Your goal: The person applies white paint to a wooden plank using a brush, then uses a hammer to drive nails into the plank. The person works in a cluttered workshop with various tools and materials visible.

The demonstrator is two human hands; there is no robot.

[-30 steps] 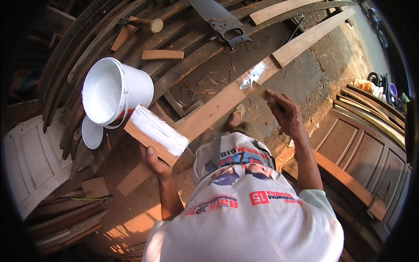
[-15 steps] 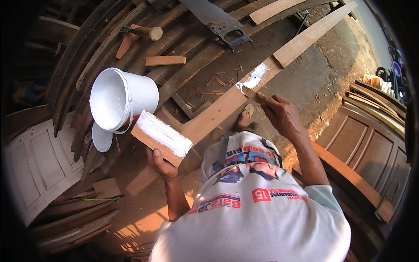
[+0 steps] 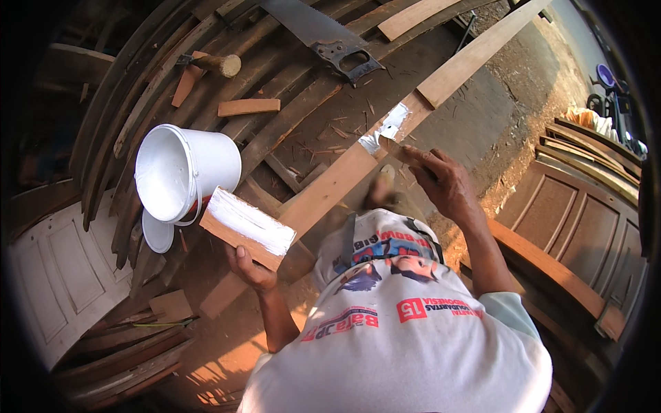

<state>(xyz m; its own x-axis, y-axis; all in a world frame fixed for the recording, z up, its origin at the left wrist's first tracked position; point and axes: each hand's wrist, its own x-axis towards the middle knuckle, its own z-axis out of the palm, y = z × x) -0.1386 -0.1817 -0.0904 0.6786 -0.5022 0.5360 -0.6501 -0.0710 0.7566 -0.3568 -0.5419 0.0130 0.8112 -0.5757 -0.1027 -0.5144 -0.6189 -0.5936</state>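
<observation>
My right hand is closed around a narrow flat scraper, whose working end rests at the near edge of a white paste patch. That patch covers a recessed joint area in a long pale wooden plank, which runs diagonally away from me. In my left hand is a wooden block, gripped from below, with thick white paste across its upper face. Just left of the block, a white bucket lies tipped toward me with white residue inside.
A handsaw, a hammer and a short wood offcut lie on dark timbers at the far left. The bucket's lid is beneath it. Panelled doors stand left and right.
The whole view has shifted slightly left and down. Against the plank, the scraper in my right hand has moved a little along the paste, away from me. My left hand still holds the block.
</observation>
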